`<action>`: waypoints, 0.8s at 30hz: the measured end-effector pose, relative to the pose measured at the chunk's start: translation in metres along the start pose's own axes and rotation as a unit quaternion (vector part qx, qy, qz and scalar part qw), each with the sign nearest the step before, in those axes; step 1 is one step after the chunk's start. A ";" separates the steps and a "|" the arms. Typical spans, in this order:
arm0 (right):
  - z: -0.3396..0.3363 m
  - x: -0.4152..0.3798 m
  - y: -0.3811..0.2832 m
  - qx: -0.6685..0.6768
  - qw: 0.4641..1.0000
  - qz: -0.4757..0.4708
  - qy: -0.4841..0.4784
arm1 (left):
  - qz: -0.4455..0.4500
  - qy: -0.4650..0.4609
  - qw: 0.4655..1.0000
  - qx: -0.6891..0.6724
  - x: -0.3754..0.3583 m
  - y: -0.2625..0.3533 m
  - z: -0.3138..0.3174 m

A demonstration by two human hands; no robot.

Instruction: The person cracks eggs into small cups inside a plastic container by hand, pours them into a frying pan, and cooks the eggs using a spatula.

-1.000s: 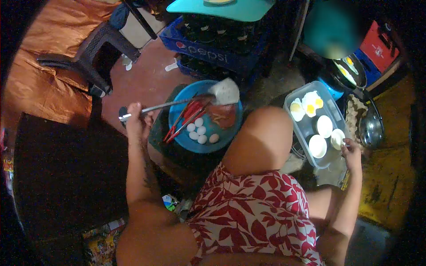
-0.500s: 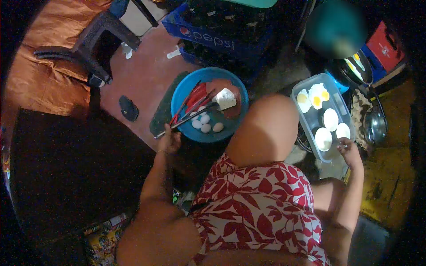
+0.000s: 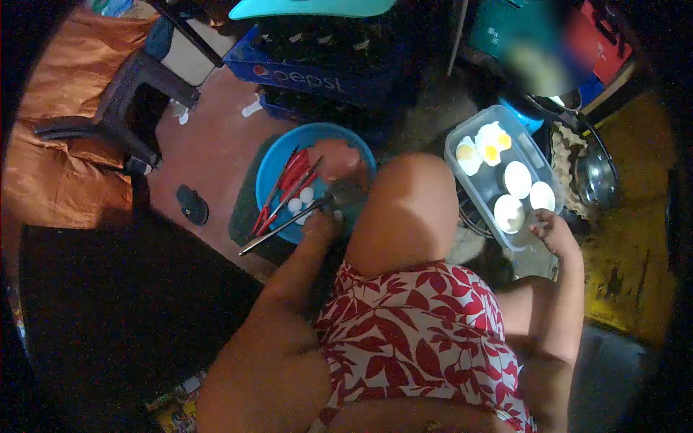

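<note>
My left hand [image 3: 321, 226] is down in the near side of a blue basin [image 3: 268, 162], beside several white eggs [image 3: 306, 195]; its fingertips are hidden. A spatula [image 3: 278, 231] with a long metal handle passes close to that hand, its dark blade inside the basin. Red-handled tongs [image 3: 290, 173] lean across the basin's left side. My right hand [image 3: 554, 234] has its fingers curled at the near right corner of a clear plastic container [image 3: 462, 189]. Inside lie fried eggs [image 3: 493, 148] with yellow yolks and several round white ones [image 3: 517, 180].
Blue Pepsi crates [image 3: 296, 76] with bottles stand behind the basin. A pan [image 3: 559, 105] and a shiny metal pot [image 3: 598, 180] are at the right, near a torn egg carton [image 3: 568, 162]. A dark plastic stool [image 3: 133, 97] and a slipper [image 3: 192, 205] are at left.
My left hand has left the utensil handles and moved right into the basin by the eggs. The spatula has shifted, its blade now nearer me. The view has swung slightly; my right hand stays at the container.
</note>
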State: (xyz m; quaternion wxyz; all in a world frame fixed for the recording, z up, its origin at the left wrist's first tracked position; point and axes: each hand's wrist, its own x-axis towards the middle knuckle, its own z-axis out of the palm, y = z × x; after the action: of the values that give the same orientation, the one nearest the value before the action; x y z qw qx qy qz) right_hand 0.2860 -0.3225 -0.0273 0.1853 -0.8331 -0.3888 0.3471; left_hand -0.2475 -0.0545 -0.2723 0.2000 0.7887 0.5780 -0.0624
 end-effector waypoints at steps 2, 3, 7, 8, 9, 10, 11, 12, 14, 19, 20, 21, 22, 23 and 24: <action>0.003 -0.006 -0.011 0.016 1.000 0.016 -0.013 | -0.035 -0.039 0.998 -0.022 0.009 0.000 0.010; 0.001 -0.011 -0.020 -0.017 0.999 0.039 -0.020 | -0.056 -0.061 0.996 -0.018 0.005 0.010 -0.004; 0.001 -0.009 0.006 -0.066 0.997 0.028 -0.014 | -0.107 -0.139 0.984 0.010 -0.027 0.066 -0.095; 0.000 -0.014 0.003 -0.069 0.997 0.025 -0.008 | -0.114 -0.154 0.981 0.015 -0.034 0.077 -0.115; 0.001 -0.016 -0.004 -0.065 0.997 0.038 0.004 | -0.119 -0.189 0.975 0.005 -0.034 0.078 -0.125; 0.001 -0.017 -0.006 -0.078 0.996 0.038 0.009 | -0.100 -0.190 0.977 0.012 -0.030 0.075 -0.120; 0.001 -0.018 -0.008 -0.089 0.995 0.039 0.014 | -0.098 -0.181 0.978 0.022 -0.022 0.065 -0.104; 0.000 -0.022 -0.016 -0.099 0.994 0.029 0.031 | -0.094 -0.170 0.980 0.033 -0.011 0.051 -0.084; -0.001 -0.021 -0.014 -0.122 0.991 0.008 0.062 | -0.082 -0.161 0.983 0.041 0.001 0.042 -0.069; -0.003 -0.021 -0.019 -0.149 0.987 -0.028 0.053 | -0.069 -0.155 0.984 0.053 0.005 0.041 -0.064; -0.003 -0.022 -0.018 -0.145 0.987 -0.019 0.064 | -0.065 -0.155 0.984 0.055 0.005 0.040 -0.063; -0.004 -0.024 -0.021 -0.157 0.986 -0.030 0.052 | -0.062 -0.153 0.985 0.054 0.005 0.040 -0.065; -0.005 -0.024 -0.022 -0.170 0.984 -0.043 0.040 | -0.060 -0.152 0.985 0.055 0.005 0.038 -0.064; -0.005 -0.023 -0.021 -0.165 0.984 -0.036 0.051 | -0.058 -0.151 0.985 0.053 0.006 0.037 -0.062; -0.004 -0.022 -0.018 -0.160 0.985 -0.044 0.048 | -0.055 -0.150 0.986 0.052 0.008 0.034 -0.061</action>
State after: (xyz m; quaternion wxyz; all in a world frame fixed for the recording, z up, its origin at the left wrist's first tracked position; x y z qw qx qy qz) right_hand 0.2692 -0.3287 -0.0045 0.0834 -0.8497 -0.4663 0.2314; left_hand -0.2214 -0.0326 -0.2108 0.2391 0.7468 0.5799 -0.2212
